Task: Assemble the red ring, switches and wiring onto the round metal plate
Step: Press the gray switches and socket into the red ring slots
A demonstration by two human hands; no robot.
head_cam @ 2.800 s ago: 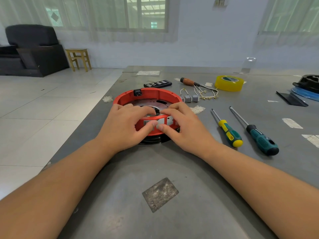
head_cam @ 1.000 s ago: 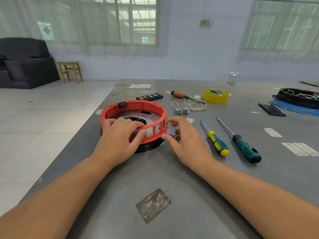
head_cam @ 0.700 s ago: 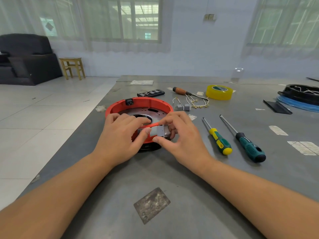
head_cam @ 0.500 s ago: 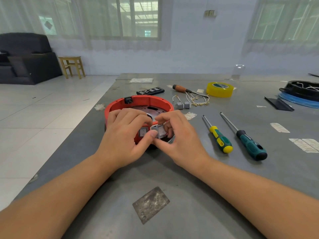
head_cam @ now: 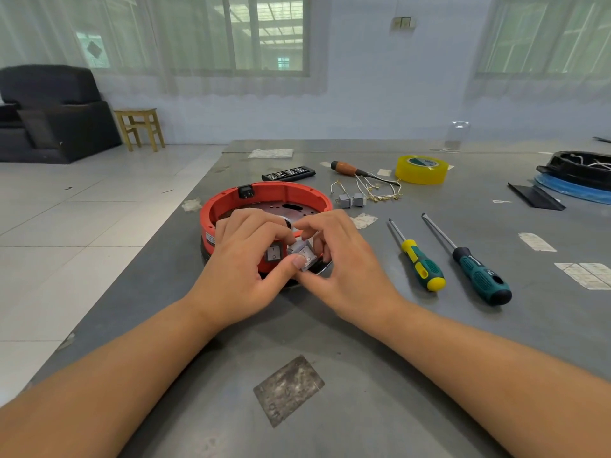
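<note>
The red ring (head_cam: 291, 192) stands on the round metal plate (head_cam: 299, 210) at the table's middle, with a black socket (head_cam: 246, 192) in its far wall. One grey rocker switch (head_cam: 274, 253) sits in the ring's near wall. Beside it, a second grey switch (head_cam: 302, 253) is tilted at the wall, pinched by my right hand (head_cam: 344, 259), with my left thumb pressing on it. My left hand (head_cam: 244, 259) curls over the ring's near rim. Two more grey switches (head_cam: 351, 200) with loose wires (head_cam: 377, 190) lie behind the ring.
To the right lie a yellow-green screwdriver (head_cam: 417, 259) and a teal one (head_cam: 469, 264). Further back are a brown-handled screwdriver (head_cam: 350, 169), a yellow tape roll (head_cam: 421, 169) and a black bit case (head_cam: 288, 174). A black and blue assembly (head_cam: 578, 176) sits far right. The table's left edge is close.
My right hand picked up a loose grey switch from beside the ring and brought it to the ring's near wall, next to the seated switch. My left hand stayed on the rim.
</note>
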